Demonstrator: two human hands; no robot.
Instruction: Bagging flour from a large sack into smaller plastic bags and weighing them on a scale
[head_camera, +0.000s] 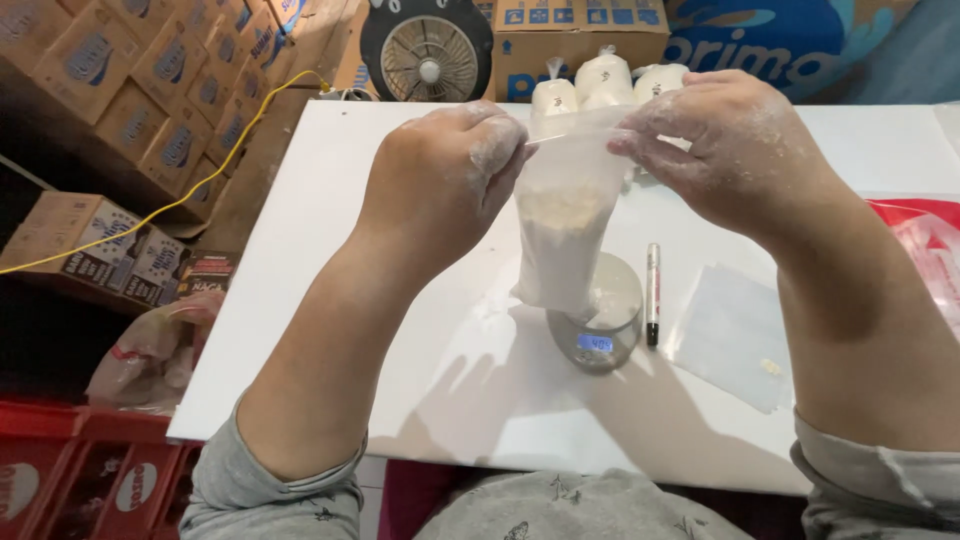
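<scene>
Fingers (500, 150) of the left hand (445, 175) are pinched on one side of the mouth of a clear plastic bag (565, 230), and the right hand (735, 145) pinches the opposite side, so both hands are closed on the bag's top edge. Both hands are dusted with white powder.

In the head view, the bag hangs between the two hands, raised over the white table (400, 330). It is partly filled with a pale, floury powder that sits in its lower part. Its bottom end hangs in front of a small round digital scale (600, 320) with a lit blue display; whether the bag touches the scale cannot be told.

Just beside the scale, on its right, lies a marker pen (652, 295), pointing away from the person. Further right, a flat stack of empty clear bags (730, 335) lies on the table. At the far edge of the table stand several tied, filled bags (600, 80). Behind them are a small fan (428, 55) and cardboard boxes (150, 90); a yellow cable (200, 175) runs across the boxes on the left.
</scene>
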